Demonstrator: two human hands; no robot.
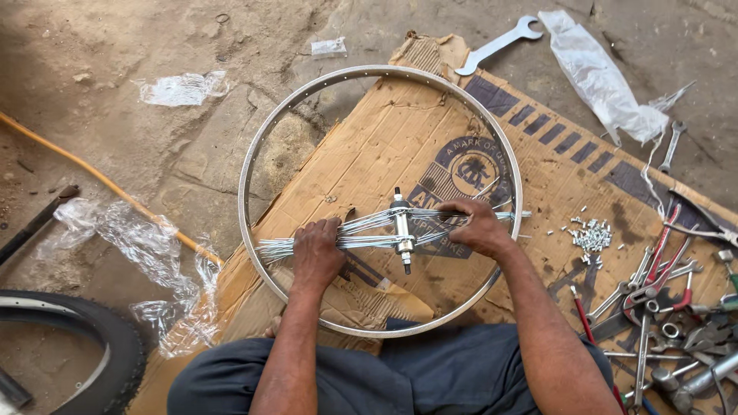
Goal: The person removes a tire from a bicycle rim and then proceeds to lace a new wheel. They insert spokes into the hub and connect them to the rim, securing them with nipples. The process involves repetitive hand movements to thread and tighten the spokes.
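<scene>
Bare forearms without sleeves, no gloves on either hand, dark grey-blue trousers (400,376) over the knees.

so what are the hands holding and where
Both grip the spokes fanned from the hub: left hand on the bundle left of it, right hand on the bundle right of it.

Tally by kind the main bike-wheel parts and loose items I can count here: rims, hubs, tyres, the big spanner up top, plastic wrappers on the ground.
Wheel rim: 1
Hub with spoke bundle, held by left hand and right hand: 1
Tyre: 1
Large spanner: 1
Plastic wrappers, e.g.: 4
Total: 8
</scene>
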